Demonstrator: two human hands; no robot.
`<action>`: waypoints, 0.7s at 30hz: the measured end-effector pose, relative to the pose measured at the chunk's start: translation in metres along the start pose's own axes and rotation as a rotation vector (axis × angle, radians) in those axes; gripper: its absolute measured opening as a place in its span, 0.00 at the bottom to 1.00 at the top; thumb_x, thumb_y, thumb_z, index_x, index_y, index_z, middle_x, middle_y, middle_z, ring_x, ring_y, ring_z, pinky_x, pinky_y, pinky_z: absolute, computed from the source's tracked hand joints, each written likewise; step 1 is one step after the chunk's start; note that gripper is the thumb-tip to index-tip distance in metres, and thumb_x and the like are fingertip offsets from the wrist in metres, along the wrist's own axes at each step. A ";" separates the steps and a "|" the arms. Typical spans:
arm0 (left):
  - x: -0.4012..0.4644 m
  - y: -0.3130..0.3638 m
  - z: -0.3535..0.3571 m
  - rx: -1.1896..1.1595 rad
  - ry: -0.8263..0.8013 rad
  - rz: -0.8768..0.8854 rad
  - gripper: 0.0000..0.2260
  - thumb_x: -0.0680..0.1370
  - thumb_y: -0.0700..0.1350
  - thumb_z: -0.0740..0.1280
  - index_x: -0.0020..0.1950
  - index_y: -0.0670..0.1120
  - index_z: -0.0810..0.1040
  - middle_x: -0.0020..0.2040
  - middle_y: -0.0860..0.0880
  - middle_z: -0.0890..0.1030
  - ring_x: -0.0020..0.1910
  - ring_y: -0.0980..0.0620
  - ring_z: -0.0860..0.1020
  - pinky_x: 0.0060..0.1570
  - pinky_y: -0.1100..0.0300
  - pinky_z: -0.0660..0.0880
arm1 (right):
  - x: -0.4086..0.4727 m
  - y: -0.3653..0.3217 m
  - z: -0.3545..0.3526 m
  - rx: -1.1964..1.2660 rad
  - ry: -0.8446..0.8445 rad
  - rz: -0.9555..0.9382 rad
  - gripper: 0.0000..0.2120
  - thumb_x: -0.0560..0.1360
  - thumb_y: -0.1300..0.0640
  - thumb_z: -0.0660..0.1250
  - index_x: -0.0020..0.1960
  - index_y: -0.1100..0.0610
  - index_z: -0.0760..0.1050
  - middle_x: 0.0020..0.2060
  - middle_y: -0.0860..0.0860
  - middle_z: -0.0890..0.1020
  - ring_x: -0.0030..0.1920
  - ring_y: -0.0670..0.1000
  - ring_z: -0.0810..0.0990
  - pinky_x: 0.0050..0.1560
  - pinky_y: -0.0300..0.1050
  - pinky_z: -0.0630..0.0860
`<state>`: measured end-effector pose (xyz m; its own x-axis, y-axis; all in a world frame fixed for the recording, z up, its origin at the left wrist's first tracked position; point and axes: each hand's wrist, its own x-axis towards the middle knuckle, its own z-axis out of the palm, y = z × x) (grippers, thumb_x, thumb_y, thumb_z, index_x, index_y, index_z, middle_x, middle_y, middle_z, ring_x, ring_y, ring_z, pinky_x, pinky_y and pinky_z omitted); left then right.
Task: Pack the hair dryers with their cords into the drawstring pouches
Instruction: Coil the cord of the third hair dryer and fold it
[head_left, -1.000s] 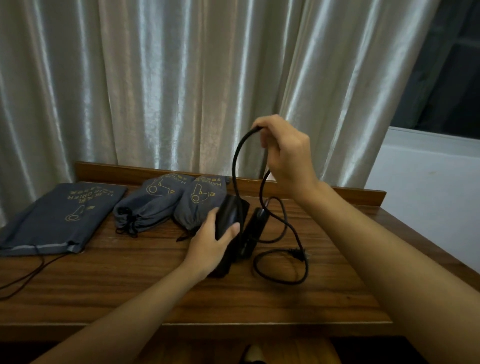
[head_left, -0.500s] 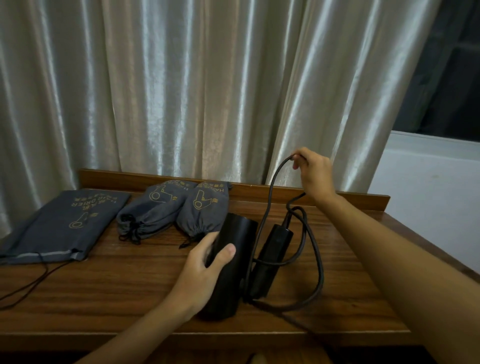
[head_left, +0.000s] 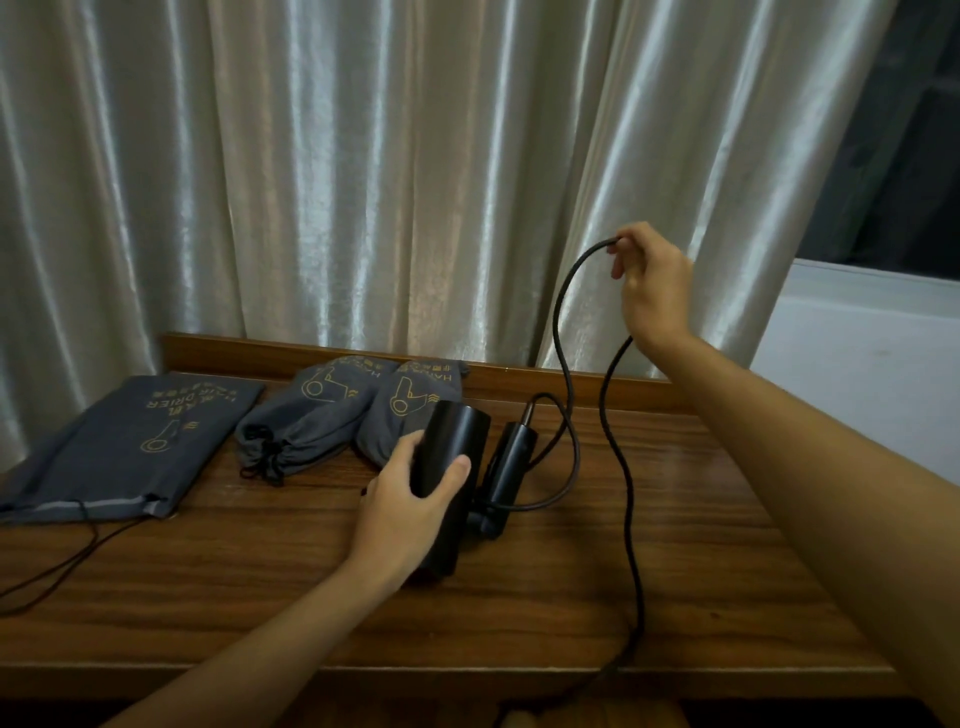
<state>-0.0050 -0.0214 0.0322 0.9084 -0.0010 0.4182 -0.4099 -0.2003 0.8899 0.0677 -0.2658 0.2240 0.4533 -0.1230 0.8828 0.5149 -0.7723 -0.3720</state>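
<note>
Head view: raised right hand (head_left: 652, 286) pinches cord (head_left: 571, 291).

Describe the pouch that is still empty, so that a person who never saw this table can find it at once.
On the wooden table before the curtain, three grey pouches lie in a row. The empty pouch is at the far left end. Unlike the two stuffed pouches, it lies flat, with its drawstring loose.

The left hand (head_left: 415, 499) lies low, its fingers and thumb curled in a grip; the right hand (head_left: 652, 288) is raised, fingertips pinching, forearm stretched forward.
</note>
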 end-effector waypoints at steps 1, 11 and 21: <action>0.001 0.000 0.001 -0.003 0.001 -0.007 0.17 0.69 0.69 0.65 0.56 0.68 0.70 0.51 0.59 0.80 0.48 0.64 0.80 0.41 0.66 0.78 | 0.003 -0.004 0.000 0.005 -0.002 -0.019 0.13 0.84 0.61 0.56 0.51 0.63 0.79 0.38 0.59 0.81 0.40 0.57 0.79 0.42 0.46 0.74; 0.018 0.013 0.019 -0.319 0.235 -0.291 0.15 0.79 0.59 0.61 0.60 0.53 0.66 0.50 0.53 0.76 0.46 0.56 0.77 0.38 0.62 0.71 | -0.003 -0.028 -0.001 -0.059 -0.117 -0.206 0.13 0.78 0.72 0.56 0.50 0.64 0.78 0.34 0.57 0.78 0.37 0.56 0.77 0.43 0.56 0.76; 0.044 0.021 0.026 -0.356 0.339 -0.412 0.24 0.80 0.59 0.61 0.70 0.48 0.59 0.60 0.45 0.74 0.56 0.46 0.75 0.60 0.45 0.74 | -0.031 -0.070 0.009 0.048 -0.236 -0.544 0.11 0.74 0.75 0.58 0.49 0.66 0.77 0.35 0.49 0.75 0.35 0.46 0.74 0.38 0.34 0.71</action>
<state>0.0284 -0.0514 0.0642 0.9446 0.3280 0.0117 -0.0884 0.2197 0.9716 0.0242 -0.2019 0.2202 0.2618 0.4285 0.8648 0.7484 -0.6559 0.0985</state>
